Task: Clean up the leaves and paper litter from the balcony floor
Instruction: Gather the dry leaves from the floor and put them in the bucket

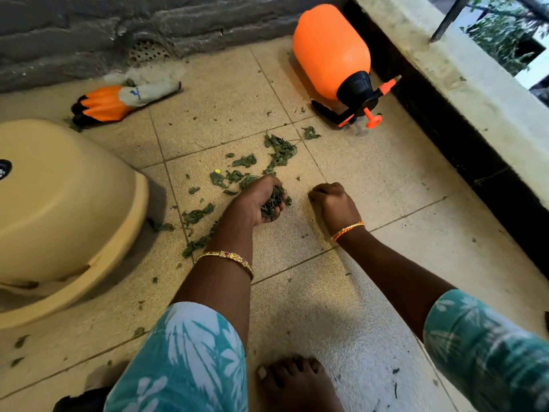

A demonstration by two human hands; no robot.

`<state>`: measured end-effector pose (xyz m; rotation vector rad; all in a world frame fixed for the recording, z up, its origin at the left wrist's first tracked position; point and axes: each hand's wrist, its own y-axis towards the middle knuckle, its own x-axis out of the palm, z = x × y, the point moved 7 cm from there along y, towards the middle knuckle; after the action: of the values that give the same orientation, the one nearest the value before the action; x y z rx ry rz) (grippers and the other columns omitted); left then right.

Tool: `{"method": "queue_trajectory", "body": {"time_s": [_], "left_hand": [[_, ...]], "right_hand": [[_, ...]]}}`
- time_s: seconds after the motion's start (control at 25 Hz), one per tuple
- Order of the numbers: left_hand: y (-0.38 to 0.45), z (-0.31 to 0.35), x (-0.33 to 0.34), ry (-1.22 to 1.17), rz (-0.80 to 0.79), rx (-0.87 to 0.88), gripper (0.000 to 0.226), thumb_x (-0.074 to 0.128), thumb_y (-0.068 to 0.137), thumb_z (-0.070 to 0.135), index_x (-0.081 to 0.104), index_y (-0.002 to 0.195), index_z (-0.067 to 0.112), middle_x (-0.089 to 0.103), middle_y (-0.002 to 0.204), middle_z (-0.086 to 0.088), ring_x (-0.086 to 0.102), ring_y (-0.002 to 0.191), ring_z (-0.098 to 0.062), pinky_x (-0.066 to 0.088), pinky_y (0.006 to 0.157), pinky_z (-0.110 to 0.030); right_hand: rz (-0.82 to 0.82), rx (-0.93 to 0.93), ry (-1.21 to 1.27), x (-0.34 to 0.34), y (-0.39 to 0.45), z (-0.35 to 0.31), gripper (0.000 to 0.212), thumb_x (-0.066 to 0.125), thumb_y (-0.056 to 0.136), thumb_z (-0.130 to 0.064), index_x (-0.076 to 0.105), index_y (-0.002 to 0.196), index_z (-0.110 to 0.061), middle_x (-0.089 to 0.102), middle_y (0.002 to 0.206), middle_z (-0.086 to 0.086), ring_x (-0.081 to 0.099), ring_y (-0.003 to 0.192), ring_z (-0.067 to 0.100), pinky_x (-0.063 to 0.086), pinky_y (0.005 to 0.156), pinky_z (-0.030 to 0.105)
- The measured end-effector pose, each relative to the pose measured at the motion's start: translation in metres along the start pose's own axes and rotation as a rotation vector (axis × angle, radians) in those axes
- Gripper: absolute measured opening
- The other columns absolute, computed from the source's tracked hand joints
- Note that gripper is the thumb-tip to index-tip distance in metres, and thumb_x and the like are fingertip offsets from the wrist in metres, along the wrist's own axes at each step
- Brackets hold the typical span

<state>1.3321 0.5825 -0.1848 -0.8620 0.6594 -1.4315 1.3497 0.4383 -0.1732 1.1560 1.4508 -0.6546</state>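
Head view shows your left hand [258, 200] cupped palm-up just above the tiled floor [386, 173], fingers curled round a clump of green leaves [271, 205]. Your right hand [334, 203] is beside it, knuckles up, fingers curled tight to the tiles; you cannot tell whether it holds anything. More loose leaves [280, 150] lie scattered ahead of and left of your left hand, some trailing under your left forearm. A small yellow scrap [217, 171] sits among them. An overturned beige tub [65, 209] is at left, orange gloves [118, 101] beyond it, an orange sprayer [335, 55] lying by the ledge.
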Motion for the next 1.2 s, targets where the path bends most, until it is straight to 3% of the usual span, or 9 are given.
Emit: {"method": "queue_trajectory", "body": {"time_s": [0.16, 0.28, 0.4, 0.52, 0.68, 0.84, 0.96, 1.08, 1.2], "left_hand": [[0.0, -0.006, 0.004, 0.014, 0.007, 0.019, 0.035, 0.044, 0.099, 0.03, 0.054, 0.07, 0.012, 0.055, 0.057, 0.0, 0.049, 0.048, -0.01, 0.04, 0.043, -0.018], [0.003, -0.013, 0.013, 0.057, 0.072, 0.041, 0.038, 0.047, 0.095, 0.043, 0.064, 0.095, 0.01, 0.068, 0.089, -0.009, 0.06, 0.073, -0.019, 0.049, 0.062, -0.025], [-0.003, -0.015, 0.015, 0.06, 0.13, 0.064, 0.037, 0.048, 0.094, 0.043, 0.061, 0.105, 0.011, 0.063, 0.098, -0.012, 0.058, 0.08, -0.022, 0.049, 0.072, -0.03], [-0.007, -0.019, 0.0, -0.007, 0.136, 0.021, 0.032, 0.052, 0.091, 0.036, 0.063, 0.101, 0.008, 0.063, 0.093, -0.011, 0.056, 0.075, -0.021, 0.046, 0.061, -0.026], [-0.016, -0.026, -0.046, -0.063, 0.104, -0.014, 0.026, 0.051, 0.095, 0.033, 0.061, 0.08, 0.014, 0.061, 0.065, -0.003, 0.052, 0.057, -0.013, 0.041, 0.049, -0.019], [-0.037, -0.035, -0.111, -0.065, 0.136, -0.043, 0.031, 0.054, 0.095, 0.033, 0.052, 0.068, 0.017, 0.051, 0.055, 0.002, 0.046, 0.04, -0.007, 0.036, 0.038, -0.013], [-0.059, -0.047, -0.143, -0.02, 0.134, -0.085, 0.029, 0.05, 0.097, 0.035, 0.052, 0.075, 0.017, 0.051, 0.063, 0.002, 0.047, 0.046, -0.007, 0.037, 0.037, -0.013], [-0.083, -0.061, -0.154, 0.11, 0.065, -0.165, 0.03, 0.049, 0.097, 0.035, 0.05, 0.075, 0.016, 0.049, 0.061, 0.002, 0.047, 0.044, -0.008, 0.037, 0.036, -0.014], [-0.098, -0.086, -0.167, 0.218, 0.025, -0.253, 0.029, 0.048, 0.098, 0.033, 0.049, 0.076, 0.015, 0.049, 0.06, 0.002, 0.048, 0.042, -0.009, 0.037, 0.036, -0.015]], "right_hand": [[0.054, 0.442, 0.447, -0.017, 0.007, 0.012, 0.026, 0.058, 0.08, 0.01, 0.074, 0.095, -0.004, 0.072, 0.093, 0.013, 0.065, 0.087, 0.017, 0.048, 0.084, 0.019], [0.119, 0.618, 0.758, -0.027, -0.002, -0.009, 0.018, 0.067, 0.079, 0.003, 0.076, 0.089, -0.008, 0.073, 0.087, 0.007, 0.066, 0.079, 0.011, 0.053, 0.081, 0.02], [0.136, 0.568, 0.713, -0.036, -0.011, -0.038, 0.019, 0.063, 0.079, 0.005, 0.073, 0.088, -0.009, 0.07, 0.08, 0.002, 0.063, 0.072, 0.007, 0.051, 0.068, 0.008], [0.092, 0.462, 0.721, -0.036, -0.008, -0.061, 0.02, 0.058, 0.083, 0.001, 0.059, 0.1, -0.01, 0.068, 0.08, 0.003, 0.065, 0.071, 0.013, 0.054, 0.06, 0.019], [-0.2, 0.312, 0.846, -0.017, 0.002, -0.099, 0.021, 0.052, 0.084, 0.002, 0.057, 0.1, -0.01, 0.066, 0.101, 0.005, 0.06, 0.094, 0.013, 0.047, 0.074, 0.013], [-0.166, 0.342, 0.948, 0.005, 0.022, -0.107, 0.02, 0.057, 0.083, -0.003, 0.066, 0.091, -0.019, 0.065, 0.109, 0.008, 0.058, 0.104, 0.02, 0.048, 0.089, 0.027], [-0.298, 0.107, 0.782, 0.028, 0.039, -0.136, 0.027, 0.061, 0.082, -0.004, 0.064, 0.108, -0.008, 0.057, 0.119, 0.012, 0.053, 0.111, 0.025, 0.044, 0.087, 0.02], [-0.451, -0.158, 0.6, 0.051, 0.046, -0.169, 0.056, 0.063, 0.078, -0.015, 0.05, 0.13, 0.0, 0.04, 0.139, 0.019, 0.043, 0.125, 0.031, 0.035, 0.101, 0.024], [-0.441, -0.272, 0.436, 0.065, 0.066, -0.186, 0.068, 0.061, 0.081, -0.029, 0.038, 0.139, -0.002, 0.028, 0.149, 0.02, 0.03, 0.136, 0.034, 0.026, 0.111, 0.031]]}}
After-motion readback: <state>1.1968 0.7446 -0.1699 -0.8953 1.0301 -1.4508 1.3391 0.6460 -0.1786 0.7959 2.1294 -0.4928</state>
